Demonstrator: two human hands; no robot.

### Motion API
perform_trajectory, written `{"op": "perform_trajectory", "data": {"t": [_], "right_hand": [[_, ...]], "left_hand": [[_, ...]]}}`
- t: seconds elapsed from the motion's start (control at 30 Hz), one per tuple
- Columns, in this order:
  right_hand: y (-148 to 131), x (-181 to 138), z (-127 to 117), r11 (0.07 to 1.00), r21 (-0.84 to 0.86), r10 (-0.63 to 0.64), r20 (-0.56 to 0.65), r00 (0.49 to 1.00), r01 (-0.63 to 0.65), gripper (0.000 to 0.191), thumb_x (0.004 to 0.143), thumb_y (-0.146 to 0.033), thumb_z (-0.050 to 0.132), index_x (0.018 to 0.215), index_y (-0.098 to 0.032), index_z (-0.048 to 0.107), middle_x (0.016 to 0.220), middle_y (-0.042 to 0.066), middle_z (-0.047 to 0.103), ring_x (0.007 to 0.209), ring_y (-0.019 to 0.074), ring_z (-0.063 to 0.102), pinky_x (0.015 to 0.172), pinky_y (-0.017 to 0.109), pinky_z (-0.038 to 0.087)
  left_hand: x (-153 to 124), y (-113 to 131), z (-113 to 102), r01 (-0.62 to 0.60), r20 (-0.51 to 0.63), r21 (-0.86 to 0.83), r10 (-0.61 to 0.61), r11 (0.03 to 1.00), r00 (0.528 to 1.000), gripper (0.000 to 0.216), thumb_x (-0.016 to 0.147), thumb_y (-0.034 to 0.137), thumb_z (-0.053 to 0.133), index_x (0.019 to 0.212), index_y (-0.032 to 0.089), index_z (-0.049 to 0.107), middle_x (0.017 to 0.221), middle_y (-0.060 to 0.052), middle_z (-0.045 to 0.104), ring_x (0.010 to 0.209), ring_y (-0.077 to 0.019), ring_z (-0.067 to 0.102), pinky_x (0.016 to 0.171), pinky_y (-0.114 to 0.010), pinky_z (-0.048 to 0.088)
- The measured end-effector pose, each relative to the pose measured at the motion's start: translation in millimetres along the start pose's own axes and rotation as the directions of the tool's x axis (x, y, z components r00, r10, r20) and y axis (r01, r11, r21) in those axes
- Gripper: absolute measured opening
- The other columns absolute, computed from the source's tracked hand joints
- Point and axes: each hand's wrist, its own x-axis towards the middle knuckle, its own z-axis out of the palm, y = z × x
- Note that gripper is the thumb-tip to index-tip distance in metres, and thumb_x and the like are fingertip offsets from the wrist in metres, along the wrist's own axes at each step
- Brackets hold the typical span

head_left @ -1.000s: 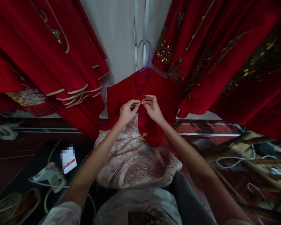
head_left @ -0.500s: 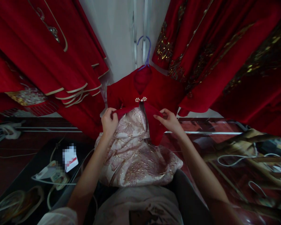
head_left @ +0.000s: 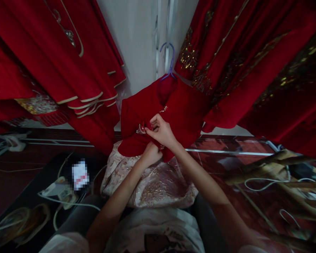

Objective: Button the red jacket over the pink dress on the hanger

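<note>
A short red jacket (head_left: 185, 110) hangs from a purple hanger (head_left: 170, 59) in front of me, over a pale pink and gold patterned dress (head_left: 147, 182). My right hand (head_left: 162, 131) pinches the jacket's front near a small beaded ornament (head_left: 141, 129). My left hand (head_left: 150, 154) sits just below it, closed on the jacket's lower front edge, its fingers partly tucked under the fabric. A pearl clasp (head_left: 163, 109) shows higher on the jacket.
Red embroidered garments hang at the left (head_left: 50, 63) and right (head_left: 252, 66), close to the jacket. A white wall (head_left: 139, 45) is behind. At lower left lie a white power strip (head_left: 55, 191) with cables and shoes (head_left: 18, 225). Wooden chair parts and cords (head_left: 274, 175) are at the right.
Both hands came together from the jacket's two lower edges to its left front. The right hand moved left and up to the beaded ornament; the jacket front is now bunched.
</note>
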Motion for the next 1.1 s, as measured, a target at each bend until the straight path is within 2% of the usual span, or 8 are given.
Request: {"op": "perform_trajectory", "data": {"t": [0.1,0.17,0.27,0.37,0.43,0.57,0.77,1.1], "right_hand": [[31,12,13,0.959,-0.281,0.029,0.034,0.999,-0.018,0.023,0.073,-0.015,0.057,0.088,-0.022,0.04,0.076,-0.001,0.055,0.065,0.0134,0.054,0.065,0.027,0.044],[44,16,14,0.914,-0.404,0.046,0.033,0.998,-0.029,0.025,0.071,-0.01,0.053,0.09,-0.021,0.041,0.081,0.001,0.057,0.068,0.0145,0.054,0.066,0.028,0.043],[51,16,13,0.893,-0.449,0.04,0.042,0.998,-0.017,0.026,0.072,-0.012,0.053,0.094,-0.021,0.042,0.086,0.003,0.058,0.068,0.0148,0.054,0.065,0.027,0.043],[50,13,14,0.905,-0.425,0.028,0.053,0.998,-0.003,0.026,0.074,-0.015,0.056,0.095,-0.021,0.043,0.089,0.003,0.058,0.067,0.0136,0.054,0.063,0.026,0.044],[50,11,15,0.916,-0.401,0.021,0.054,0.998,0.002,0.027,0.074,-0.017,0.058,0.096,-0.021,0.043,0.09,0.003,0.058,0.069,0.0127,0.055,0.064,0.024,0.045],[51,11,16,0.938,-0.346,0.009,0.054,0.998,0.01,0.027,0.075,-0.025,0.063,0.095,-0.021,0.045,0.089,0.002,0.057,0.068,0.0114,0.055,0.063,0.023,0.046],[58,16,17,0.961,-0.275,-0.024,0.004,1.0,0.024,0.016,0.088,-0.035,0.052,0.089,-0.021,0.047,0.081,0.0,0.059,0.064,0.0105,0.055,0.064,0.023,0.046],[58,20,24,0.94,-0.34,0.005,-0.087,0.996,-0.035,0.016,0.086,-0.032,0.056,0.082,-0.021,0.046,0.074,-0.001,0.059,0.064,0.0116,0.056,0.063,0.022,0.045]], "left_hand": [[-2,5,-22,-0.024,0.152,-0.04,0.03,0.999,0.988,0.025,0.076,0.013,0.058,0.097,0.018,0.069,0.104,-0.009,0.069,0.097,-0.0249,0.063,0.088,-0.039,0.051],[-1,7,-41,-0.022,0.163,-0.105,0.039,0.994,0.986,0.019,0.082,0.019,0.056,0.094,0.019,0.07,0.098,-0.007,0.07,0.09,-0.02,0.065,0.085,-0.034,0.052],[7,-4,-64,0.032,-0.061,-0.131,-0.04,0.991,0.997,0.013,0.082,0.02,0.056,0.084,0.019,0.069,0.088,-0.005,0.069,0.084,-0.0164,0.065,0.08,-0.031,0.052],[18,-28,-75,0.108,-0.385,-0.107,-0.141,0.988,0.912,0.014,0.077,0.016,0.059,0.089,0.018,0.065,0.097,-0.005,0.064,0.085,-0.0144,0.062,0.076,-0.028,0.053],[26,-44,-75,0.137,-0.445,-0.139,-0.185,0.981,0.876,0.025,0.072,0.013,0.061,0.097,0.018,0.06,0.099,-0.005,0.062,0.085,-0.0131,0.062,0.076,-0.027,0.053],[37,-63,-71,0.142,-0.395,-0.258,-0.239,0.956,0.887,0.029,0.067,0.011,0.064,0.094,0.016,0.056,0.088,-0.002,0.061,0.078,-0.011,0.061,0.075,-0.026,0.051],[41,-64,-69,0.113,-0.363,-0.429,-0.286,0.896,0.887,0.025,0.067,0.014,0.066,0.091,0.016,0.061,0.086,-0.003,0.065,0.077,-0.0111,0.063,0.076,-0.025,0.051],[41,-59,-71,0.137,-0.383,-0.475,-0.344,0.869,0.857,0.025,0.065,0.024,0.073,0.086,0.013,0.067,0.083,-0.006,0.071,0.076,-0.0137,0.066,0.078,-0.028,0.054]]}}
